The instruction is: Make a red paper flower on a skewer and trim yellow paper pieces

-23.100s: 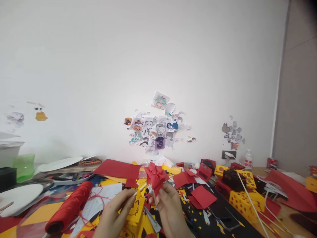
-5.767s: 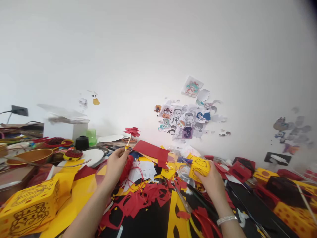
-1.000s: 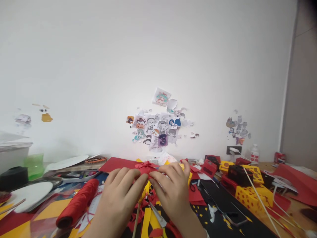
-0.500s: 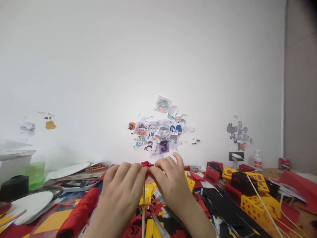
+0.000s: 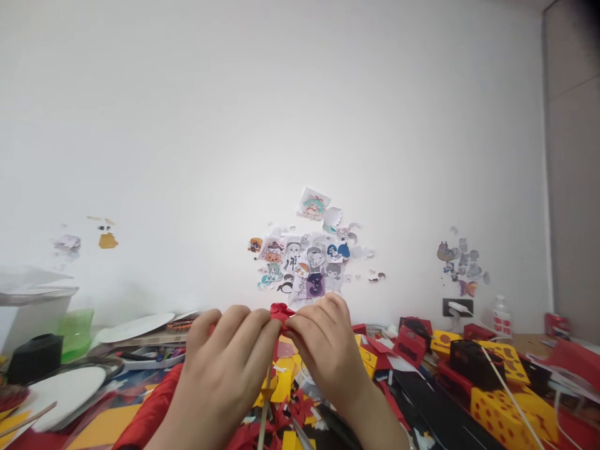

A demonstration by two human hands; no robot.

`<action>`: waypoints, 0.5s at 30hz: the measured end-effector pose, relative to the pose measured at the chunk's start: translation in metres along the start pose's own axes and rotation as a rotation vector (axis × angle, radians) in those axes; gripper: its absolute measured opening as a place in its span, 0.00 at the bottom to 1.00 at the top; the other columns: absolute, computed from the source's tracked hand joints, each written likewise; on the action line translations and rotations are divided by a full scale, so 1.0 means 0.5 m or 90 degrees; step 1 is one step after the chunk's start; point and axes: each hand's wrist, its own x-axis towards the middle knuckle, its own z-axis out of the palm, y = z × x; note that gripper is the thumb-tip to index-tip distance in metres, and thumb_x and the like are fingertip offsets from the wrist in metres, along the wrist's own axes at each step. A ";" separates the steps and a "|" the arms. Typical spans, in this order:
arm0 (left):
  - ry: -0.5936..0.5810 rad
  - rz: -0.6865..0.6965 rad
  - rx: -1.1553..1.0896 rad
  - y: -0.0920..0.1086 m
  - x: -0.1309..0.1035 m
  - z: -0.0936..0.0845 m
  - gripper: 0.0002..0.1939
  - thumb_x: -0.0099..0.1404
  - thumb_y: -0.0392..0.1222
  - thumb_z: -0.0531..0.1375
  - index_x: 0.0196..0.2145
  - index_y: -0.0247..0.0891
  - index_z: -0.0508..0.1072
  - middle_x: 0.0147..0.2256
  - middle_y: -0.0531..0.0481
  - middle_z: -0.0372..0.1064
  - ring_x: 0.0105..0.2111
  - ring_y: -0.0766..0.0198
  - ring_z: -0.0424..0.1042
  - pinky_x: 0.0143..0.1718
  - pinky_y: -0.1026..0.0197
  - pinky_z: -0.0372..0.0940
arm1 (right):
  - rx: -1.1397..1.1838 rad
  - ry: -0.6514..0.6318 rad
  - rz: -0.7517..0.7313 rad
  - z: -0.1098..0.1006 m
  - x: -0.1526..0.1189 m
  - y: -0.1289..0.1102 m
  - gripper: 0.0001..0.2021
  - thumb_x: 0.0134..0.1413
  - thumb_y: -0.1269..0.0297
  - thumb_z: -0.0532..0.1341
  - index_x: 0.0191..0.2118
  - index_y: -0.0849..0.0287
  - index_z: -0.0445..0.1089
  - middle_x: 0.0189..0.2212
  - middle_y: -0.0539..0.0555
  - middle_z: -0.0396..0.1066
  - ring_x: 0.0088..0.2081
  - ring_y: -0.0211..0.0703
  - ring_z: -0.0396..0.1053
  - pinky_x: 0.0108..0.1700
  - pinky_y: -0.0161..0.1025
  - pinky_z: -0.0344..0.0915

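At the centre, above the littered table, my left hand [image 5: 229,359] and my right hand [image 5: 330,350] meet fingertip to fingertip. Both are closed, pinching a small red crumpled piece [image 5: 281,309], which may be paper or cloth; its lower part is hidden by the fingers. Below it a thin wooden stick [image 5: 263,419] with a yellow bit on it slants down from beside my left fingers. Whether the stick joins the red piece cannot be seen. A metal blade, perhaps scissors [image 5: 302,435], lies among red and yellow scraps [image 5: 284,384] under my hands.
Left of my left arm lies a red roll [image 5: 152,406], with a white plate [image 5: 70,394] and a black spool-like object [image 5: 36,357] farther left. Yellow spotted boxes [image 5: 510,409], a black strip [image 5: 435,406] and a bottle [image 5: 501,315] stand or lie to the right.
The view has shifted slightly, so the wall and table things sit a little lower and to the right. My right fingers have drawn closer together; the red piece shows more above the fingertips.
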 end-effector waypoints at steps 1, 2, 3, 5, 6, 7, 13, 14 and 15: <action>0.022 -0.011 -0.019 0.002 0.000 0.001 0.15 0.65 0.33 0.44 0.36 0.36 0.69 0.31 0.47 0.71 0.32 0.58 0.63 0.35 0.55 0.53 | -0.004 0.007 -0.007 0.000 -0.001 0.001 0.08 0.59 0.72 0.50 0.37 0.60 0.66 0.30 0.51 0.70 0.33 0.39 0.61 0.47 0.43 0.53; 0.042 -0.024 -0.035 0.004 0.000 0.002 0.14 0.66 0.33 0.44 0.36 0.36 0.69 0.31 0.47 0.72 0.32 0.58 0.64 0.35 0.54 0.53 | -0.010 0.012 -0.016 0.000 -0.002 0.002 0.09 0.59 0.72 0.50 0.38 0.60 0.66 0.30 0.51 0.70 0.33 0.39 0.61 0.47 0.44 0.53; 0.059 -0.036 -0.049 0.006 0.000 0.003 0.14 0.66 0.33 0.44 0.35 0.36 0.69 0.31 0.47 0.72 0.32 0.59 0.64 0.35 0.54 0.53 | -0.017 0.016 -0.024 -0.001 -0.003 0.003 0.09 0.59 0.73 0.50 0.38 0.60 0.66 0.30 0.51 0.70 0.33 0.39 0.62 0.48 0.45 0.52; 0.071 -0.045 -0.058 0.011 0.001 0.004 0.14 0.66 0.33 0.45 0.35 0.36 0.70 0.31 0.46 0.72 0.32 0.58 0.65 0.36 0.53 0.54 | -0.028 0.025 -0.038 -0.001 -0.003 0.004 0.10 0.59 0.73 0.49 0.39 0.61 0.67 0.30 0.52 0.71 0.34 0.39 0.62 0.49 0.45 0.52; 0.074 -0.044 -0.053 0.013 0.000 0.004 0.14 0.66 0.32 0.45 0.35 0.35 0.70 0.32 0.46 0.73 0.33 0.57 0.65 0.36 0.53 0.54 | -0.031 0.030 -0.041 -0.002 -0.003 0.005 0.10 0.59 0.73 0.50 0.39 0.61 0.67 0.31 0.52 0.71 0.34 0.39 0.62 0.49 0.45 0.52; 0.079 -0.040 -0.045 0.015 0.000 0.005 0.14 0.66 0.32 0.45 0.35 0.35 0.70 0.32 0.45 0.73 0.33 0.56 0.65 0.36 0.52 0.54 | -0.033 0.033 -0.042 -0.003 -0.002 0.004 0.09 0.58 0.73 0.50 0.40 0.61 0.67 0.31 0.52 0.71 0.34 0.40 0.62 0.48 0.45 0.53; 0.100 -0.037 -0.033 0.014 -0.008 0.007 0.12 0.64 0.31 0.47 0.37 0.35 0.70 0.34 0.44 0.72 0.34 0.57 0.65 0.38 0.51 0.55 | -0.047 0.079 -0.049 -0.013 0.004 0.002 0.05 0.54 0.74 0.55 0.36 0.62 0.68 0.28 0.52 0.71 0.33 0.40 0.62 0.43 0.44 0.56; 0.102 -0.037 -0.036 0.013 -0.009 0.007 0.12 0.64 0.31 0.47 0.37 0.35 0.70 0.34 0.44 0.72 0.34 0.57 0.65 0.38 0.51 0.55 | -0.047 0.081 -0.052 -0.014 0.004 0.002 0.06 0.54 0.74 0.55 0.36 0.63 0.68 0.28 0.52 0.71 0.33 0.40 0.62 0.44 0.44 0.57; 0.105 -0.037 -0.039 0.011 -0.009 0.008 0.12 0.64 0.31 0.47 0.37 0.35 0.70 0.34 0.44 0.72 0.34 0.57 0.65 0.38 0.51 0.55 | -0.044 0.082 -0.055 -0.015 0.004 0.003 0.06 0.54 0.75 0.55 0.37 0.63 0.68 0.29 0.53 0.71 0.33 0.41 0.62 0.44 0.45 0.57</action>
